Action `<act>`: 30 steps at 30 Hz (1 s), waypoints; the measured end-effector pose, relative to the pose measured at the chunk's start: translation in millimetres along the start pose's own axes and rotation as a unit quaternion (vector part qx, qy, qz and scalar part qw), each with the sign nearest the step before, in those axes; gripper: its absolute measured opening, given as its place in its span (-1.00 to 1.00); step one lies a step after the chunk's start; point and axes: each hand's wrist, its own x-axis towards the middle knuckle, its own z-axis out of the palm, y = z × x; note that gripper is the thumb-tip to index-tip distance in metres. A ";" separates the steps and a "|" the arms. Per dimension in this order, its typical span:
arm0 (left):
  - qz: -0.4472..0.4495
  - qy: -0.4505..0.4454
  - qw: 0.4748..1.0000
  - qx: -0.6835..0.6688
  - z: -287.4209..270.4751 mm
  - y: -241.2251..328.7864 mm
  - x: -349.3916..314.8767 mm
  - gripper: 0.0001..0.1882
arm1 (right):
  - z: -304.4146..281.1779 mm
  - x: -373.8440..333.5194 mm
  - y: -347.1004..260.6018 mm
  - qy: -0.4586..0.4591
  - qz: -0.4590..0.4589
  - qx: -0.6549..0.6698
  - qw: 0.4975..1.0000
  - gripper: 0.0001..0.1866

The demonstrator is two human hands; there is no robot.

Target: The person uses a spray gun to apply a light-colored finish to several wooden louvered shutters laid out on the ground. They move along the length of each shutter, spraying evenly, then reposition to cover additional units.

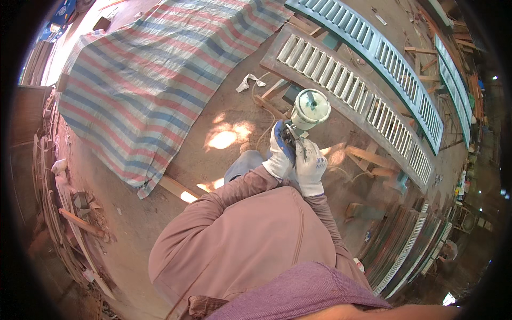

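A paint spray gun with a round pale cup on top is held in front of my chest. The cup's lid is smeared with greenish paint. My left hand, in a white and blue work glove, is wrapped round the gun's body. In a matching glove, my right hand has its fingers closed on the gun beside the left; its exact grip is partly hidden. Just beyond the cup lies a grey-brown louvred shutter with whitish slats, raised on wooden supports.
Light-blue louvred panels lie beyond the shutter. A striped tarpaulin covers something large at left. A thin hose trails on the floor near my legs. Stacked panels lean at lower right; scrap wood lines the left side.
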 end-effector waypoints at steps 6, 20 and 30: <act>-0.020 0.011 0.999 -0.030 4.3 11.4 22.9 -0.55 | 7.1 18.9 14.7 -0.008 -0.033 0.060 0.998 -0.67; -0.067 -0.393 0.833 0.384 62.0 -24.4 -0.9 -0.51 | -62.9 17.5 74.1 0.071 0.136 0.326 0.933 -0.52; -0.024 -0.319 0.653 0.686 18.8 41.9 94.2 -0.59 | -149.6 29.4 97.3 0.114 0.297 0.215 0.923 -0.52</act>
